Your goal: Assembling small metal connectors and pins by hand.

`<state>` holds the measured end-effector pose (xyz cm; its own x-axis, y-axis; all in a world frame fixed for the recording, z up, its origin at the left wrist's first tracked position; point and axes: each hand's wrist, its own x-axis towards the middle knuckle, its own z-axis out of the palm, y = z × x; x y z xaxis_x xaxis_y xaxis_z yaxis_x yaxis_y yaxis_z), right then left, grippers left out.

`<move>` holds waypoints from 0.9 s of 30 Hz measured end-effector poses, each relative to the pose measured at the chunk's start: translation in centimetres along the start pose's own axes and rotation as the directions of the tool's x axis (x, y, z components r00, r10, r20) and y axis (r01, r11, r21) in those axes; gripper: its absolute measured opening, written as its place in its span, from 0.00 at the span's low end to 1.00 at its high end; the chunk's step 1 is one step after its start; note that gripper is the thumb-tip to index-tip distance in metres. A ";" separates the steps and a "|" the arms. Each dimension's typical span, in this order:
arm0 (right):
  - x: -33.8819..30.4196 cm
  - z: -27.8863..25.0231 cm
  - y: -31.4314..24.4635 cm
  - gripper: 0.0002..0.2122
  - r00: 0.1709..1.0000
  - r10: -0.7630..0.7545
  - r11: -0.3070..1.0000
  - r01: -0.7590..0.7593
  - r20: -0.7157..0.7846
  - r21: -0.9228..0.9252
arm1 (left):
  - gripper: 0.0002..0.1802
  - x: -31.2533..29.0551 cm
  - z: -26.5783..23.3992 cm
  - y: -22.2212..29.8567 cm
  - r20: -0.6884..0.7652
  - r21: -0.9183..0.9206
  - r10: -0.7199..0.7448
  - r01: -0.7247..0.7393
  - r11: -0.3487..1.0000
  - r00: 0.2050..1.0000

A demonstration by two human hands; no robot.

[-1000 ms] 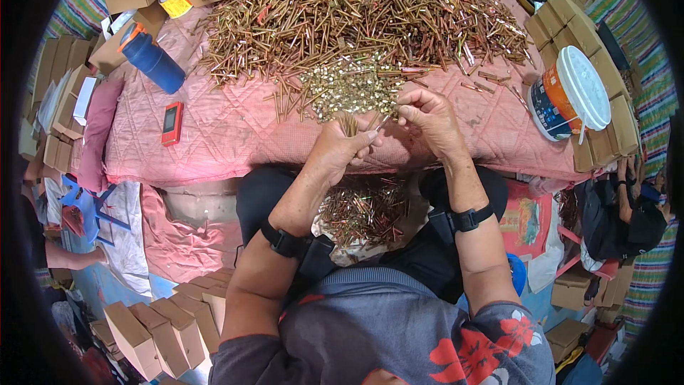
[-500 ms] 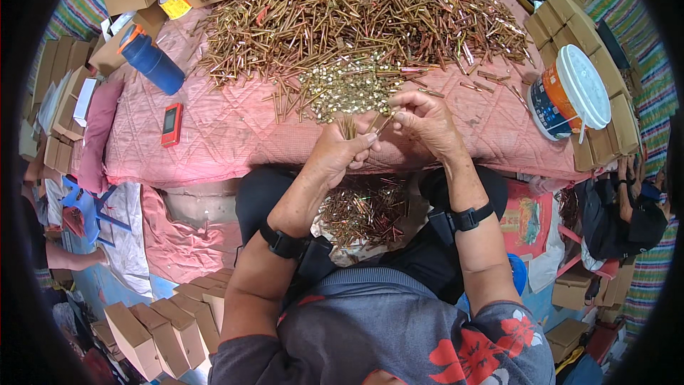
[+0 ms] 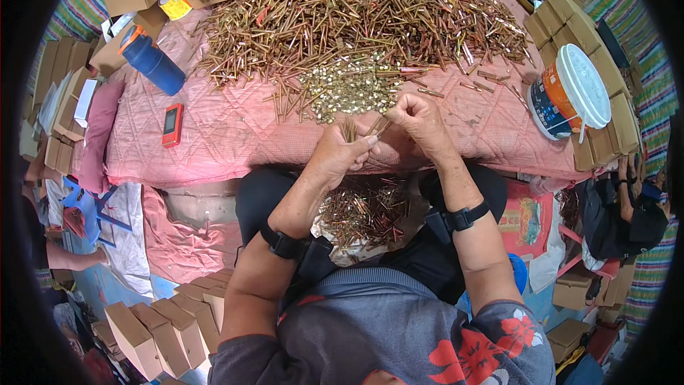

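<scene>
My left hand (image 3: 338, 154) is closed around a bunch of thin brass-coloured sticks (image 3: 348, 129), their ends standing up past the fingers. A single slender brass-coloured metal rod (image 3: 383, 127) slants between my two hands. The thumb and fingers of my right hand (image 3: 422, 122) pinch its upper end, while its lower end lies by my left thumb. Just beyond the hands is a patch of small shiny gold-coloured pieces (image 3: 349, 89), too small to make out exactly. A large heap of slender brass and copper-coloured rods (image 3: 356, 11) rises behind that patch.
The pink quilted cover (image 3: 235, 128) bears a blue bottle (image 3: 153, 64), a red handheld device (image 3: 172, 125) and a white-lidded bucket (image 3: 566, 93). More rods (image 3: 367, 215) lie below, between my knees. Cardboard boxes (image 3: 164, 331) stand around. Another person (image 3: 620, 217) is at far right.
My right hand has tilted and shifted slightly left, its fingers now folded closer over the rod's end. My left hand holds its bunch in nearly the same place.
</scene>
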<state>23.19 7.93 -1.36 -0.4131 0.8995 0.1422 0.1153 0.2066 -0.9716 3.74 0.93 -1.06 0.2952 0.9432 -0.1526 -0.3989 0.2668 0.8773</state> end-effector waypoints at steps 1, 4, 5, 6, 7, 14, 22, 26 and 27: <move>-0.1 0.3 -0.8 0.04 1.000 0.001 1.000 -0.001 0.005 0.003 | 0.05 -0.2 0.2 0.3 -0.027 -0.039 0.005 -0.006 0.999 1.000; -0.4 0.6 -2.9 0.04 0.978 0.178 0.912 -0.206 0.109 0.355 | 0.04 -0.3 -0.5 0.2 -0.029 -0.036 -0.007 0.006 0.999 1.000; -0.4 0.2 -1.9 0.04 0.988 0.120 0.946 -0.144 0.096 0.292 | 0.06 -0.1 -0.6 0.1 -0.001 0.006 -0.031 0.031 0.999 1.000; -0.5 -0.2 -1.0 0.04 0.994 0.062 0.971 -0.080 0.087 0.225 | 0.06 0.1 -0.5 -0.1 0.005 0.005 -0.032 0.032 0.999 0.999; -0.5 0.1 -1.5 0.04 0.994 0.062 0.970 -0.081 0.091 0.227 | 0.06 0.0 -0.5 -0.1 0.005 -0.012 -0.041 0.041 0.999 0.999; -0.6 -0.6 -1.6 0.04 0.976 0.165 0.979 -0.180 0.141 0.099 | 0.07 -0.5 -0.4 0.6 0.037 0.057 -0.082 0.080 0.995 0.996; 0.9 -4.1 -0.2 0.06 0.883 -0.275 0.786 -0.021 -0.380 -0.618 | 0.08 -0.7 -0.2 1.2 0.013 0.161 -0.162 0.158 0.974 0.987; 0.7 -3.3 0.2 0.06 0.904 -0.303 0.433 -0.152 -0.303 -0.888 | 0.09 0.0 -1.2 0.8 -0.034 0.018 -0.102 0.103 0.995 0.994; 0.7 -3.4 0.3 0.06 0.904 -0.303 0.432 -0.153 -0.302 -0.889 | 0.09 0.0 -1.0 0.7 -0.033 0.017 -0.102 0.103 0.995 0.994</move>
<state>25.94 9.96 -0.90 -0.1352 0.8669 0.4798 0.9157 0.2942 -0.2736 2.53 1.29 -0.89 0.3052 0.9171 -0.2565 -0.3518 0.3589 0.8645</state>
